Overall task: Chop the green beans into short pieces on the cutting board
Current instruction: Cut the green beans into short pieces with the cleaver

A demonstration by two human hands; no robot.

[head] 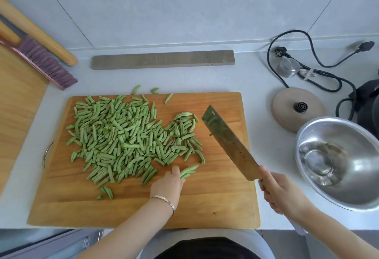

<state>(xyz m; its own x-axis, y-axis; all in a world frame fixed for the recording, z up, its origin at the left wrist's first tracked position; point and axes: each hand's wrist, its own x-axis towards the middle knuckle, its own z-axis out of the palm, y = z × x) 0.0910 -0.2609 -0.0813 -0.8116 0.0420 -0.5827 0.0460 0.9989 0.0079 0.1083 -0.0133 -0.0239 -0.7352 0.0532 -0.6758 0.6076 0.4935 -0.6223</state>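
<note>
A pale grey countertop (256,82) carries a wooden cutting board (205,207) at the near centre, with 3 cut bean pieces (136,89) lying on the counter just past its far edge. Far of the board lies a grey wooden bar (163,59); at far left are a purple-bristled brush (47,63), a wooden rolling pin (39,33) and a second wooden board (14,111). On the right sit a round tan lid (295,109), a steel bowl (348,135), a small metal cap (288,67) and a black power cord (320,74).
</note>
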